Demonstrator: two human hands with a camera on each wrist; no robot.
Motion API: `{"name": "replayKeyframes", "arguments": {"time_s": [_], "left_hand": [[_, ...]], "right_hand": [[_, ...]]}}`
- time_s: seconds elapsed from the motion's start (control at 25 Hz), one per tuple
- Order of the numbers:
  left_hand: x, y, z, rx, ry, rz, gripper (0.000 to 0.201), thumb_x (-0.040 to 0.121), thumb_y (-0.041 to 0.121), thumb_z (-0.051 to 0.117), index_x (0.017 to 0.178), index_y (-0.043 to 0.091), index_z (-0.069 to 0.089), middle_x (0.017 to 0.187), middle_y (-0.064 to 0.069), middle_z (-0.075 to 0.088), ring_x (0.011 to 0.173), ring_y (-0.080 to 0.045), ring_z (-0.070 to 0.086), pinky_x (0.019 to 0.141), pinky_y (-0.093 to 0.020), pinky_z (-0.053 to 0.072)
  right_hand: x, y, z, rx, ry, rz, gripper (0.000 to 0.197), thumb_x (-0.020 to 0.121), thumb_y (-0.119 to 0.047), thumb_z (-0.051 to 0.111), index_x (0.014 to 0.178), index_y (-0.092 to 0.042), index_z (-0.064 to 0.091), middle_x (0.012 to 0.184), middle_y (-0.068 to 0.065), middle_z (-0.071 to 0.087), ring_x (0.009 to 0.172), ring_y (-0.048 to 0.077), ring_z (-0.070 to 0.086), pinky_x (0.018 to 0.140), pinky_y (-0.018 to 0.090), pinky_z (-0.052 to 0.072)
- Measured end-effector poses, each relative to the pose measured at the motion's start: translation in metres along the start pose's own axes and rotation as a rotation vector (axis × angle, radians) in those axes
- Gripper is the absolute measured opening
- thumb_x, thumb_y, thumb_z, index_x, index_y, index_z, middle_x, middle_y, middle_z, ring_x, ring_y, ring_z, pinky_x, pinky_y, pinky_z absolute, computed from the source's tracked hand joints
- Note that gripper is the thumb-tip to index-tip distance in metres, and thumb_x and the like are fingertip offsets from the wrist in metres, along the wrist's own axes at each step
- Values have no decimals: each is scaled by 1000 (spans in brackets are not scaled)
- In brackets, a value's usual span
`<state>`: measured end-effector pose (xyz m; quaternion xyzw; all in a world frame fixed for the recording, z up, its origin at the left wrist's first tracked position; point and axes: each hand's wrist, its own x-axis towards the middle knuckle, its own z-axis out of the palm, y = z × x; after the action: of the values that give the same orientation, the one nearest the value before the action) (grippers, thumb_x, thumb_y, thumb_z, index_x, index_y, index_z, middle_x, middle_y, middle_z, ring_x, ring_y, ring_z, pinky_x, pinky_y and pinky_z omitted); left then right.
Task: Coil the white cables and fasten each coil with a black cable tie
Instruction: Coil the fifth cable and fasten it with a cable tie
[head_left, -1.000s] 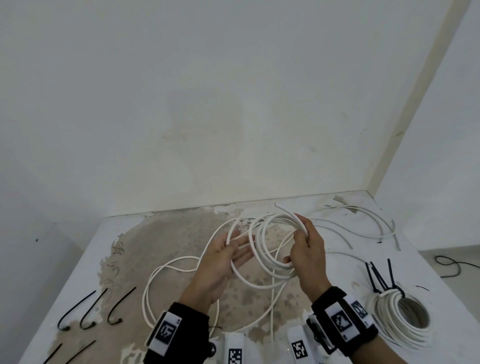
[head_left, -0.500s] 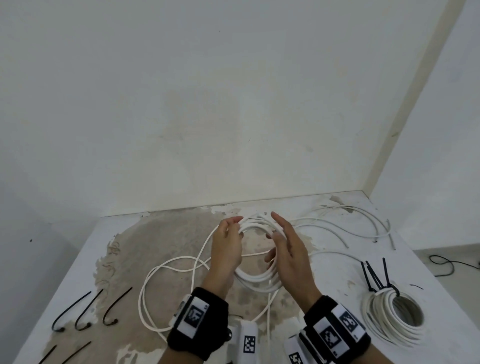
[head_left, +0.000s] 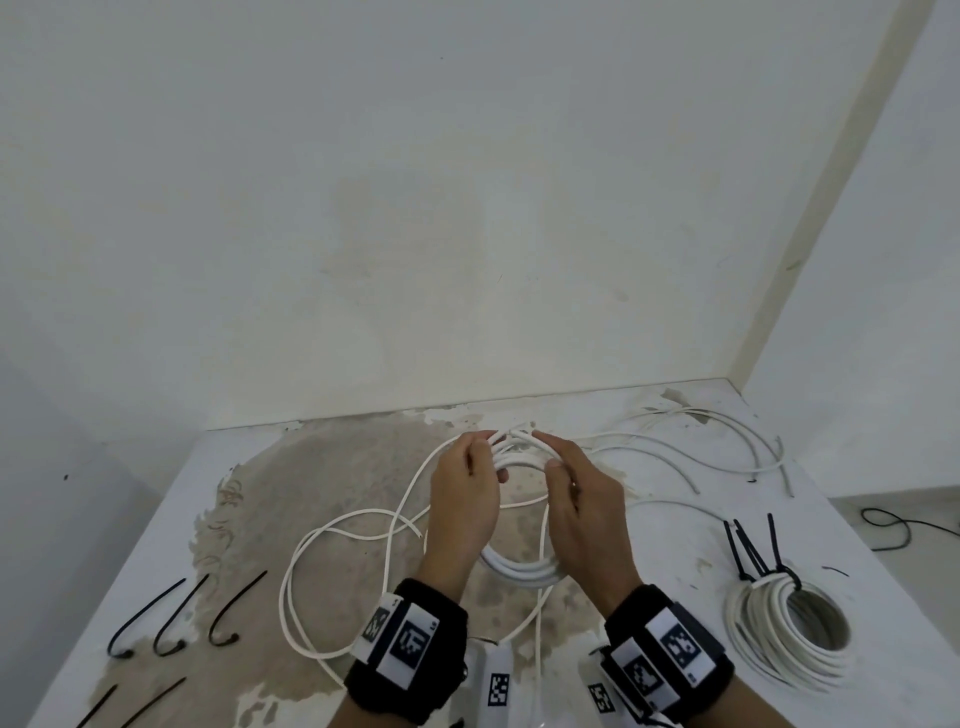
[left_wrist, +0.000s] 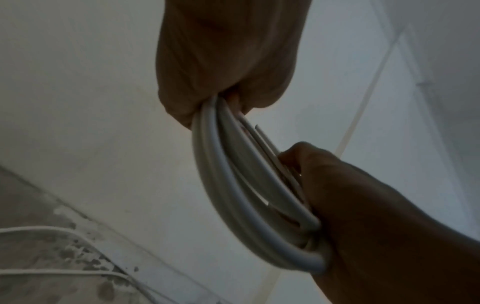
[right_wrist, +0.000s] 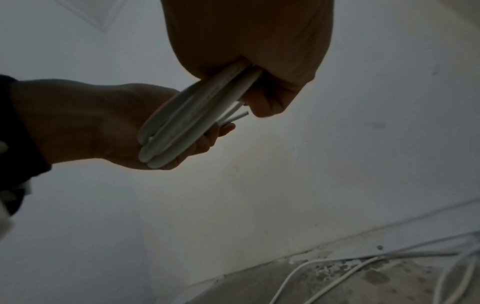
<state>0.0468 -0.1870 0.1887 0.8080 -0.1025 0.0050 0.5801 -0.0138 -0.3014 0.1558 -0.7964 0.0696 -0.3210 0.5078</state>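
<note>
Both hands (head_left: 524, 499) hide the held white cable coil's (head_left: 519, 571) sides

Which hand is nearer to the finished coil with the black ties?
Right. The right hand is just left of the finished coil in the head view; the left hand is farther left, beyond it.

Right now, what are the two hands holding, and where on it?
Both grip the white cable coil at its far top: left hand left of top, right hand right.
</note>
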Motion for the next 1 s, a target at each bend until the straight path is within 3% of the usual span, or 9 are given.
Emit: {"name": "replayKeyframes", "arguments": {"time_s": [0.12,0.24,0.4,0.52,0.6,0.68,0.8,0.92,1.0], "left_hand": [[0,-2,4,55,16,60,36,104,29,36,90,18,68,68,2,60,67,-16,56,64,-35,44],[-5,-4,4,256,4,200,37,104,39,34,83,19,58,58,4,49,55,-13,48,55,-33,35],[-2,-7,7,121,53,155,38,104,38,36,82,17,60,63,3,57,60,-15,54,60,-37,44],[4,-8,7,-52,43,77,31,103,34,39,91,26,67,71,4,63,66,-17,58,66,-42,50],[3,-4,6,-126,-20,36,31,103,35,41,94,30,70,68,4,61,61,-9,54,64,-35,46],[-1,2,4,-141,-71,53,27,101,39,46,95,33,72,75,7,66,67,3,58,71,-18,43],[-4,3,3,-58,-29,131,26,98,41,51,94,33,75,82,16,72,79,3,65,70,-7,43],[2,-5,1,5,2,129,28,100,33,51,91,25,76,78,13,72,76,-1,64,70,-16,46],[4,-10,-1,33,-28,122,30,100,27,50,82,19,74,65,12,65,64,-4,58,65,-28,46]], "right_hand": [[3,3,3,-91,72,-79,35,96,-27,42,110,-15,72,90,-6,66,83,-1,58,73,8,40],[8,6,2,-119,94,-94,35,95,-29,44,104,-11,73,84,-10,59,78,-6,54,71,4,36],[5,3,3,-90,33,-85,33,99,-29,42,112,-20,71,83,-12,67,77,6,63,67,16,45],[5,4,2,-72,-49,-111,32,105,-26,42,126,-24,66,101,-13,70,89,7,66,76,21,50],[7,7,-1,-49,-90,-133,31,106,-20,46,131,-23,64,115,-13,69,103,5,65,86,23,51],[8,11,0,-71,-80,-130,32,106,-22,45,132,-21,64,118,-9,69,107,3,64,89,27,52],[8,13,3,-127,-80,-131,41,105,-32,39,136,-17,60,117,-5,67,106,3,62,89,31,52],[6,10,1,-130,-146,-136,45,107,-34,37,152,-25,41,98,-11,63,82,2,58,73,19,47],[3,10,0,-47,-193,-79,52,107,-28,42,157,-31,27,83,-10,60,66,5,54,63,15,42]]}}
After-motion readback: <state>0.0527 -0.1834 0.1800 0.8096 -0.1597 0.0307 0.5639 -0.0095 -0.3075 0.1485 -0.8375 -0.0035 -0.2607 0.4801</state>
